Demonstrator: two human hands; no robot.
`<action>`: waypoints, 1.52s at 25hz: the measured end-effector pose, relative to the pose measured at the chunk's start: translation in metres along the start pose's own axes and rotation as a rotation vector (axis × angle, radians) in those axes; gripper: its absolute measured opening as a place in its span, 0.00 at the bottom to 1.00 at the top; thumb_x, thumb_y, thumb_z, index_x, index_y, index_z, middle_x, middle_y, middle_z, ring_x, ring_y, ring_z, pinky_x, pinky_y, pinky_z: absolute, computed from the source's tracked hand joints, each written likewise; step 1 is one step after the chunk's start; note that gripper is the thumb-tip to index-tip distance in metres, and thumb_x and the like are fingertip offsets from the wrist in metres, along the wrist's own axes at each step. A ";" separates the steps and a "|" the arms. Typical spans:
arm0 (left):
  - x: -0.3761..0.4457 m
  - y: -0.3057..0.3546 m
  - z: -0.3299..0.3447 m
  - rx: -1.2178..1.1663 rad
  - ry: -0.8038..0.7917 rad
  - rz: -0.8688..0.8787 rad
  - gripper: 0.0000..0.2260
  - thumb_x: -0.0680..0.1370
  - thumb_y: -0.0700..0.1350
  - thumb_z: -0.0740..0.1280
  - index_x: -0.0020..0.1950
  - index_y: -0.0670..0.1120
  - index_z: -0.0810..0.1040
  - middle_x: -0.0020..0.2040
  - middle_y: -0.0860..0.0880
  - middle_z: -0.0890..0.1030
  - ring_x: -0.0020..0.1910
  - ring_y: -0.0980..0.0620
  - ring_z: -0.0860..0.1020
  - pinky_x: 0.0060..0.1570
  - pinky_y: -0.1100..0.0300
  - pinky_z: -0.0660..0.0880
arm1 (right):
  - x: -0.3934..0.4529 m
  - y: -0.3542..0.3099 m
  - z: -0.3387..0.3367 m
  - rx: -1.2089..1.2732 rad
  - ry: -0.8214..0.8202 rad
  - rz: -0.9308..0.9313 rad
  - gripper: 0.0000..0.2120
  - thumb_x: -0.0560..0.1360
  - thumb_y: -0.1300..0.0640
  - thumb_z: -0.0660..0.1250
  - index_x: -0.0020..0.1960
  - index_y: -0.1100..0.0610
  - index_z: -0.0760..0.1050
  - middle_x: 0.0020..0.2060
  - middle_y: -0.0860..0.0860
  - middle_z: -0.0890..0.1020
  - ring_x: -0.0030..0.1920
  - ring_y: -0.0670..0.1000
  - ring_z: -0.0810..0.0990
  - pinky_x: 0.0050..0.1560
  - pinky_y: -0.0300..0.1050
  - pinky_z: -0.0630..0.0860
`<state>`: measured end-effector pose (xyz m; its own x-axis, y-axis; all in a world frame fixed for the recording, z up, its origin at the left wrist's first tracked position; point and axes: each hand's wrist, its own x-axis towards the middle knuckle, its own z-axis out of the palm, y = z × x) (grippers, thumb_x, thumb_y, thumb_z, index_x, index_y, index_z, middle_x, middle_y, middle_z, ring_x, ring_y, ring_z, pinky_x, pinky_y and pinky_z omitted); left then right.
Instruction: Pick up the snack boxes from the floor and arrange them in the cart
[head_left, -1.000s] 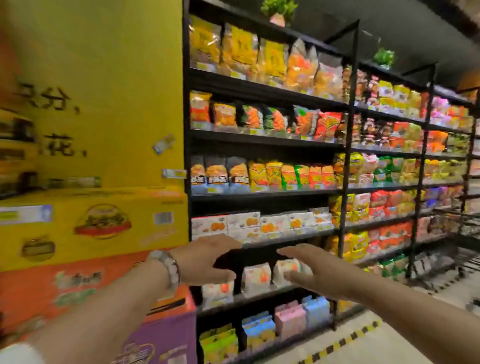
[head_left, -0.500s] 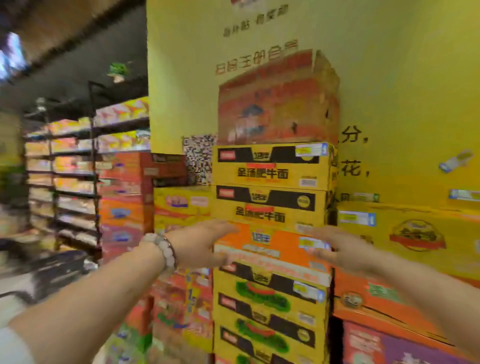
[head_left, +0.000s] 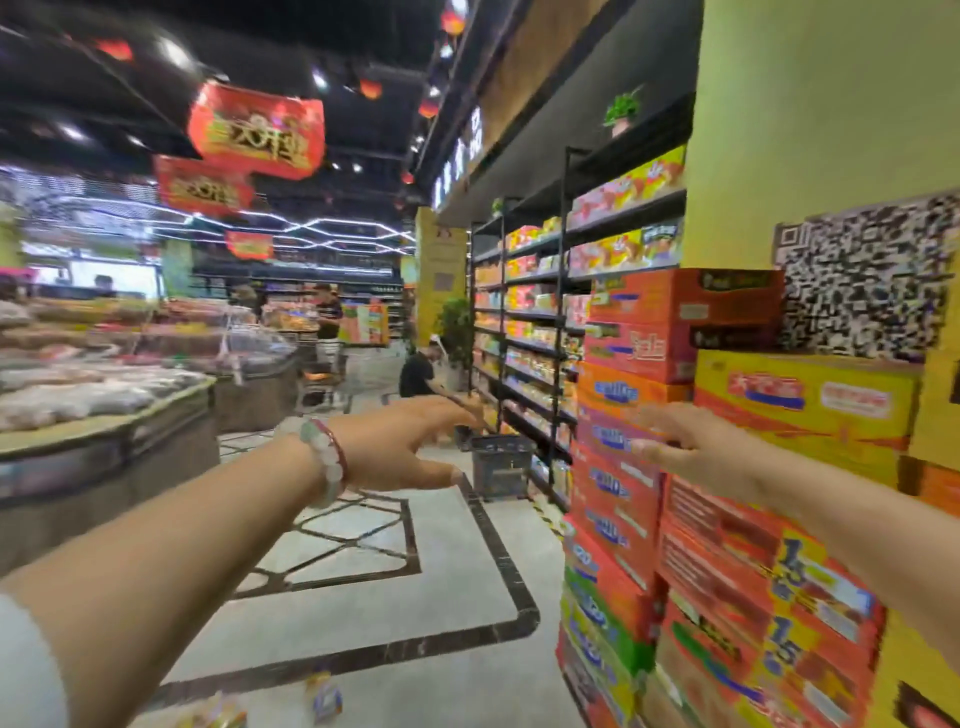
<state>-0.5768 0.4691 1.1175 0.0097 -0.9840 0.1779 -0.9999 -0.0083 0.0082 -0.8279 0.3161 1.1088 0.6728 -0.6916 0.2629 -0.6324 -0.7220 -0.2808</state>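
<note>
Reaching forward empty and spread, the left hand (head_left: 400, 441) and right hand (head_left: 696, 447) seem poised for snack packets (head_left: 324, 699) near on the floor (head_left: 457, 597).

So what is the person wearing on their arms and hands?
The left hand has a bracelet of pale, rounded beads with a thin red band at the wrist, and a bit of white sleeve near the elbow. The right hand is bare: no rings or gloves.

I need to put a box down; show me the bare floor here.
Free: the tiled floor between the left display counter and the stacked cartons, up to the dark basket. Small packets lie at the bottom edge. The cartons crowd the right side. Both hands are empty.
</note>
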 end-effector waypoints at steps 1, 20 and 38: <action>0.001 -0.013 0.001 0.011 -0.003 -0.053 0.27 0.78 0.54 0.62 0.75 0.55 0.56 0.76 0.55 0.58 0.73 0.55 0.60 0.70 0.61 0.58 | 0.021 -0.007 0.008 0.021 -0.023 -0.041 0.24 0.79 0.46 0.58 0.74 0.47 0.60 0.74 0.48 0.64 0.71 0.50 0.65 0.68 0.44 0.63; 0.031 -0.257 0.034 0.096 -0.112 -0.607 0.28 0.77 0.57 0.62 0.75 0.58 0.55 0.76 0.56 0.57 0.74 0.56 0.58 0.72 0.59 0.58 | 0.351 -0.129 0.179 0.191 -0.274 -0.578 0.26 0.78 0.41 0.57 0.74 0.44 0.58 0.73 0.47 0.64 0.71 0.50 0.64 0.70 0.49 0.63; 0.171 -0.519 0.127 -0.064 -0.080 -0.779 0.28 0.77 0.54 0.62 0.75 0.55 0.56 0.76 0.53 0.59 0.73 0.53 0.61 0.67 0.59 0.63 | 0.642 -0.180 0.356 0.286 -0.432 -0.698 0.24 0.78 0.44 0.57 0.73 0.46 0.61 0.71 0.49 0.67 0.67 0.49 0.68 0.59 0.39 0.64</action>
<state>-0.0570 0.2824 1.0188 0.7053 -0.7084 0.0261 -0.7027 -0.6937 0.1584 -0.1454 0.0099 0.9996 0.9943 0.0188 0.1045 0.0615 -0.9043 -0.4225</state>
